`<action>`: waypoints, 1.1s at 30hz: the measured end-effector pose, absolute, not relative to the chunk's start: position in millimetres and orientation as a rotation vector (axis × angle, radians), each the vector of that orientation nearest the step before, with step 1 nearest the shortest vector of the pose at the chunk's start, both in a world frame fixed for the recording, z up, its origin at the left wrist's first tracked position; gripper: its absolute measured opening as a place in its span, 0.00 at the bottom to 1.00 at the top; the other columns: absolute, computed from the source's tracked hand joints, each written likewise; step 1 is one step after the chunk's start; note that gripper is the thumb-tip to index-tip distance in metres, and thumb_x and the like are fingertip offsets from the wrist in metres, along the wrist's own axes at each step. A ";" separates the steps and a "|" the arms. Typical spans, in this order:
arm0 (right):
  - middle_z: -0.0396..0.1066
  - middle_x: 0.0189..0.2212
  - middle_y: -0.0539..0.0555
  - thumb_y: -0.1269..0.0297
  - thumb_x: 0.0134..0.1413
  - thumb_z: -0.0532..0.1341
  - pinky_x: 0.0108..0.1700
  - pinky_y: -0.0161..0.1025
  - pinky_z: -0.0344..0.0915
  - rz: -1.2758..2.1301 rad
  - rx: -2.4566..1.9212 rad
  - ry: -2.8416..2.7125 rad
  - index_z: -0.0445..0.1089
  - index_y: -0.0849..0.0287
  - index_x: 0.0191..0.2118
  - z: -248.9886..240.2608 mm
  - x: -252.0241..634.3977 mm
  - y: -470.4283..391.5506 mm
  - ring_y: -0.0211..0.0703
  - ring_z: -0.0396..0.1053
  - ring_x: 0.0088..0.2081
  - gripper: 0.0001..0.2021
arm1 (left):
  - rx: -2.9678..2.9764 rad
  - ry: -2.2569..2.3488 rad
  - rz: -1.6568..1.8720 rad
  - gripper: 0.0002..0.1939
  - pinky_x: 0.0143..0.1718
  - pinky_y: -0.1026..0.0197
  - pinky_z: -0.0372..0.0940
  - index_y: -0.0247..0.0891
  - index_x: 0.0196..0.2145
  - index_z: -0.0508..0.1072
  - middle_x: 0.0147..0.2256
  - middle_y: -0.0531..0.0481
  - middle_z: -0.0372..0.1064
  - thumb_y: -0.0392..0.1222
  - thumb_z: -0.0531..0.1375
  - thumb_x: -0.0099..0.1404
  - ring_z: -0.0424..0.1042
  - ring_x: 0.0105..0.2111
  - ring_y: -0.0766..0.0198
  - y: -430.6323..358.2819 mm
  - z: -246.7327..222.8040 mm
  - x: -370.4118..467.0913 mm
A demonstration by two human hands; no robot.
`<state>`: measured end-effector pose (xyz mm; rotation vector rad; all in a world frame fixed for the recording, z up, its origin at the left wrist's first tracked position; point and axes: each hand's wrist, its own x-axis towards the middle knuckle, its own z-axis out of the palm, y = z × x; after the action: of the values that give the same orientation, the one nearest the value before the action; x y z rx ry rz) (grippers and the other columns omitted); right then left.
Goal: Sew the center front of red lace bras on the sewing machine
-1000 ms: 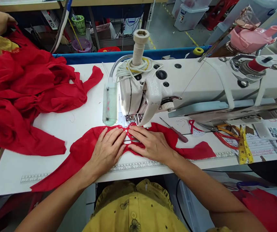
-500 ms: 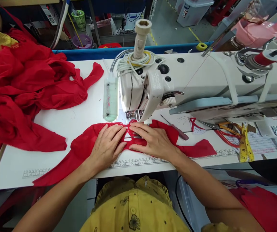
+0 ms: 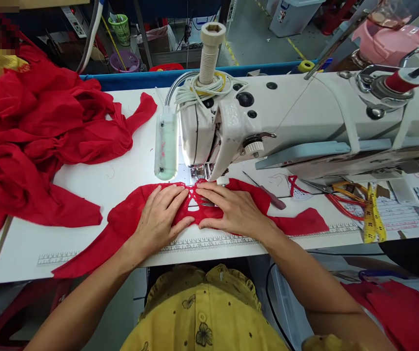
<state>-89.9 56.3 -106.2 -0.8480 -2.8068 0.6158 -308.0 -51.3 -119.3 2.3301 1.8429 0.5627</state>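
A red garment piece with long strap-like ends lies across the sewing machine table, its crisscross lace-edged openings just in front of the presser foot. My left hand rests flat on the fabric left of these openings, fingers stretched out. On the right side, my right hand also lies flat on the cloth, thumb and fingers apart. A small grey metal piece shows between its thumb and forefinger; I cannot make out what it is. The sewing machine head stands right behind both hands.
A heap of red fabric covers the table's left side. To the right lie an awl-like tool, orange-handled scissors and a yellow tape measure. A lamp hangs beside the machine. Part of another person's yellow sleeve shows at far left.
The view has shifted slightly. Both hands have slid a little apart at the fingertips, and more of the crisscross openings shows. The cloth stays under them.
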 end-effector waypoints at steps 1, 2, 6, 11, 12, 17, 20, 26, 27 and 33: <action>0.65 0.63 0.54 0.42 0.51 0.68 0.47 0.49 0.74 0.615 -0.845 -2.805 0.60 0.47 0.66 -106.4 -89.8 56.4 0.55 0.68 0.59 0.39 | 2.330 1.843 0.566 0.29 0.67 0.41 0.52 0.40 0.66 0.59 0.61 0.41 0.65 0.53 0.56 0.73 0.62 0.63 0.49 -51.2 -119.2 -307.9; 0.65 0.63 0.54 0.42 0.51 0.68 0.47 0.49 0.74 0.612 -0.840 -2.806 0.60 0.47 0.66 -106.5 -89.8 56.5 0.55 0.68 0.59 0.39 | 2.329 1.842 0.567 0.29 0.67 0.41 0.52 0.40 0.66 0.59 0.61 0.41 0.65 0.53 0.56 0.73 0.62 0.63 0.49 -51.2 -119.1 -307.9; 0.64 0.64 0.53 0.42 0.51 0.69 0.46 0.48 0.74 0.599 -0.831 -2.819 0.60 0.49 0.67 -106.6 -89.5 57.1 0.54 0.67 0.60 0.40 | 2.327 1.845 0.558 0.29 0.67 0.41 0.51 0.37 0.64 0.59 0.61 0.40 0.65 0.54 0.55 0.73 0.61 0.63 0.50 -51.5 -120.2 -308.0; 0.64 0.64 0.52 0.43 0.50 0.70 0.45 0.48 0.75 0.612 -0.829 -2.811 0.60 0.48 0.66 -105.2 -89.7 57.1 0.54 0.68 0.59 0.40 | 2.305 1.853 0.580 0.27 0.68 0.41 0.51 0.37 0.62 0.61 0.61 0.39 0.65 0.54 0.56 0.72 0.62 0.63 0.50 -52.2 -123.1 -308.3; 0.64 0.64 0.52 0.43 0.50 0.70 0.45 0.48 0.75 0.613 -0.831 -2.808 0.60 0.48 0.66 -105.0 -89.8 57.0 0.54 0.68 0.59 0.40 | 2.301 1.852 0.583 0.27 0.67 0.40 0.51 0.37 0.62 0.61 0.61 0.39 0.65 0.54 0.56 0.72 0.62 0.63 0.50 -52.2 -123.5 -308.4; 0.64 0.64 0.53 0.42 0.52 0.69 0.45 0.49 0.75 0.606 -0.842 -2.804 0.61 0.46 0.66 -105.5 -89.9 56.2 0.56 0.68 0.59 0.38 | 2.300 1.847 0.589 0.25 0.67 0.40 0.51 0.38 0.60 0.62 0.61 0.39 0.65 0.54 0.56 0.72 0.62 0.63 0.49 -51.8 -123.8 -308.5; 0.64 0.64 0.53 0.43 0.52 0.68 0.45 0.49 0.74 0.610 -0.845 -2.802 0.61 0.46 0.66 -105.8 -89.6 55.9 0.56 0.68 0.59 0.37 | 2.300 1.852 0.585 0.25 0.67 0.40 0.51 0.37 0.60 0.63 0.61 0.39 0.65 0.54 0.57 0.72 0.62 0.63 0.49 -52.0 -123.7 -308.5; 0.63 0.65 0.52 0.43 0.51 0.69 0.46 0.50 0.74 0.617 -0.857 -2.807 0.61 0.48 0.65 -105.2 -89.3 55.7 0.55 0.68 0.60 0.38 | 2.309 1.852 0.583 0.25 0.67 0.40 0.51 0.35 0.59 0.63 0.61 0.38 0.65 0.54 0.57 0.72 0.62 0.63 0.49 -52.4 -124.1 -308.7; 0.63 0.65 0.52 0.43 0.51 0.69 0.46 0.50 0.74 0.619 -0.859 -2.807 0.61 0.47 0.65 -105.1 -89.3 55.7 0.55 0.67 0.60 0.38 | 2.312 1.852 0.583 0.25 0.67 0.40 0.51 0.35 0.58 0.63 0.61 0.38 0.65 0.54 0.57 0.72 0.62 0.63 0.50 -52.4 -124.1 -308.7; 0.62 0.65 0.52 0.43 0.51 0.69 0.46 0.50 0.74 0.612 -0.850 -2.811 0.61 0.48 0.66 -105.1 -89.6 55.5 0.54 0.67 0.60 0.39 | 2.322 1.845 0.590 0.24 0.67 0.41 0.51 0.36 0.58 0.63 0.60 0.39 0.65 0.53 0.57 0.72 0.62 0.63 0.50 -52.1 -123.7 -308.8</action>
<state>-89.6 55.5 -105.1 -0.8500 -2.8113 0.6123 -308.8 -52.1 -123.7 2.3217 1.8452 0.5904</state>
